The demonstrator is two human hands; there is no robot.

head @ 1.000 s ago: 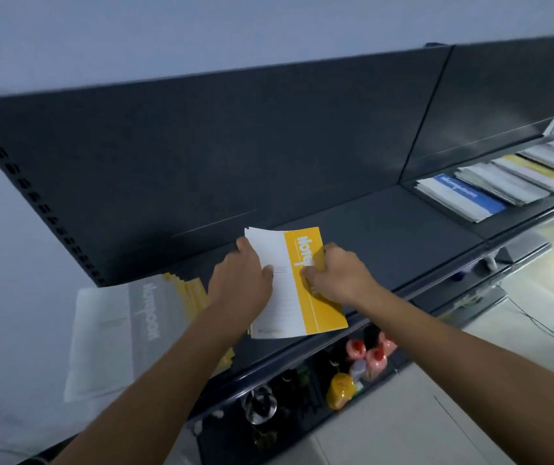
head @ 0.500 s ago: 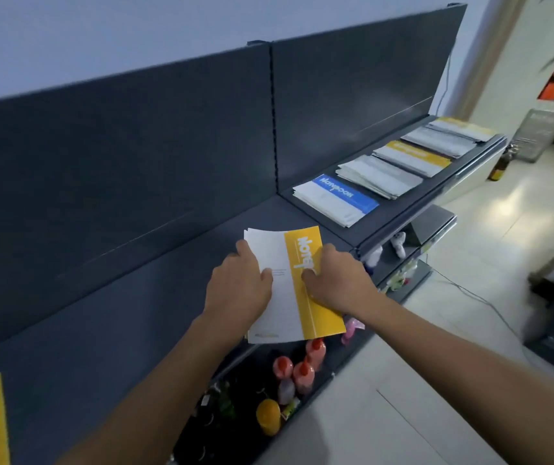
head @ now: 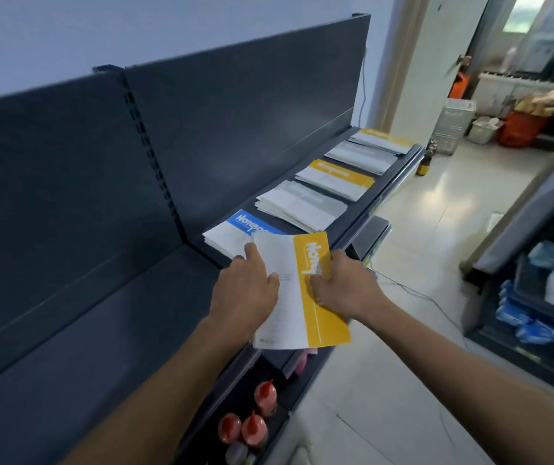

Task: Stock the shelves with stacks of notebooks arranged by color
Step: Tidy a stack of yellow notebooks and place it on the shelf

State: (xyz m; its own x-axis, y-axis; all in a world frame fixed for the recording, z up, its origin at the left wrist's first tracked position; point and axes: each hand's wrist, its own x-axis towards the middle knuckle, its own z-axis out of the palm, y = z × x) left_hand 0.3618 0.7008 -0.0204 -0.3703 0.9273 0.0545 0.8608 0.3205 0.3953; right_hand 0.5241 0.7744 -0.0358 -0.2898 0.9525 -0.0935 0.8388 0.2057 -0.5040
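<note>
Hands | left hand (head: 245,290) and right hand (head: 346,290) each grip yellow notebooks (head: 322,327), mid-frame | advice: square edges, carry level, set on yellow pile (head: 336,177), upper right

A pale bluish wall (head: 134,25) fills the upper left. Glossy light floor tiles (head: 403,347) catch daylight from a window (head: 525,11) at top right. A dark rack (head: 534,359) stands at right.

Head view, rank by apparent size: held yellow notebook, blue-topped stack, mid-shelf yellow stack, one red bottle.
1. held yellow notebook, though nearest the camera.
2. mid-shelf yellow stack and blue-topped stack: alike, blue partly hidden by the notebook, so unranked.
3. red bottle.
</note>
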